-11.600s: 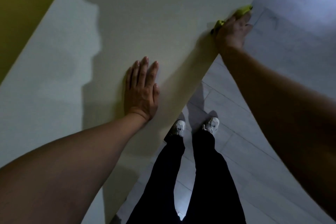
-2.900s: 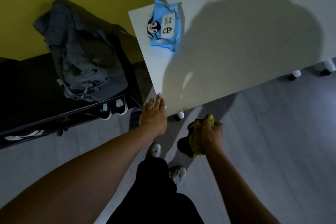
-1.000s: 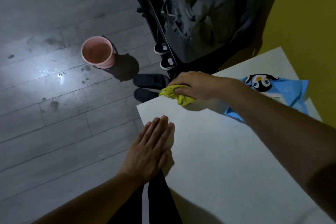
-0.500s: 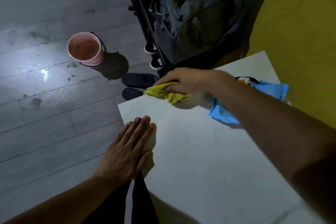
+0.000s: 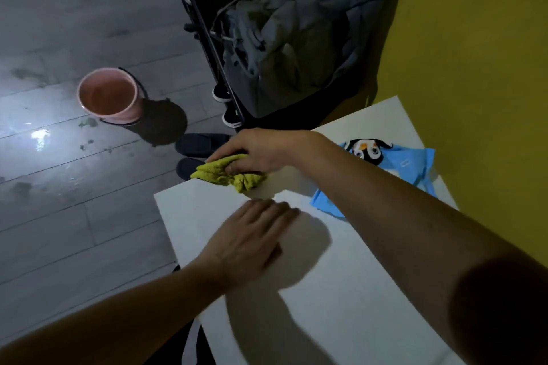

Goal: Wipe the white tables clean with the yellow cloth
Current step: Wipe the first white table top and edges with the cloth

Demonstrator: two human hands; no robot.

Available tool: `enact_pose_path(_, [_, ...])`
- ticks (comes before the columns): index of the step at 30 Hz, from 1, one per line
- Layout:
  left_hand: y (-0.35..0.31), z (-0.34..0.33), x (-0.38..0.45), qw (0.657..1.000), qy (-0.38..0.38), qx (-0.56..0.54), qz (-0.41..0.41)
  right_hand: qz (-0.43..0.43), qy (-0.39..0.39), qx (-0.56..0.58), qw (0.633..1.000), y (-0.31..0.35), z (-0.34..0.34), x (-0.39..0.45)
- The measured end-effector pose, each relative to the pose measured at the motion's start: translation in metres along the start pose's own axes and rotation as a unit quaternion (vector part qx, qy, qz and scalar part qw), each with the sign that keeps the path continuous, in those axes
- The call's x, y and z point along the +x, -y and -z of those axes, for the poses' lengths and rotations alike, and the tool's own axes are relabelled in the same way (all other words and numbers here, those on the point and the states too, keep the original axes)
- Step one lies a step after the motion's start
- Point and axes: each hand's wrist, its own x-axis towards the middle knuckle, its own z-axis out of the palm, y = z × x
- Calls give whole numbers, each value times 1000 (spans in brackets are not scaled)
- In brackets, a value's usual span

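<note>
The white table fills the lower right of the view. Near its far left edge my right hand grips the bunched yellow cloth and holds it down on the tabletop. My left hand, blurred, lies over the table surface with its fingers straight and together, just in front of the cloth.
A blue wet-wipe pack with a penguin print lies on the table behind my right forearm. On the grey floor stand a pink bucket and dark slippers. A black rack with a grey jacket stands against the yellow wall.
My left hand has moved inward from the table's left edge to the middle of the top, closer to the cloth. My right hand stays on the cloth near the far edge.
</note>
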Motion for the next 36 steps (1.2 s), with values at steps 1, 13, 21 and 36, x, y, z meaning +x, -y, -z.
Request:
enact_pose_path(1, [-8,-2,8,1000,10,-6,-23,-2,2,12,1000,-4,2,-2])
enact_pose_path(13, [-53,-16,26,991,130,11,-26,-11,28,43,999,-9,13,-5])
enact_pose_path(21, [-34,-7,-46,997,63,-26,30,10,-43,28,999,-11,-6,-13])
enact_pose_path(36, [3,-12,-45,987,31,1,158,-81,-234,-49,967,-120,16,-88])
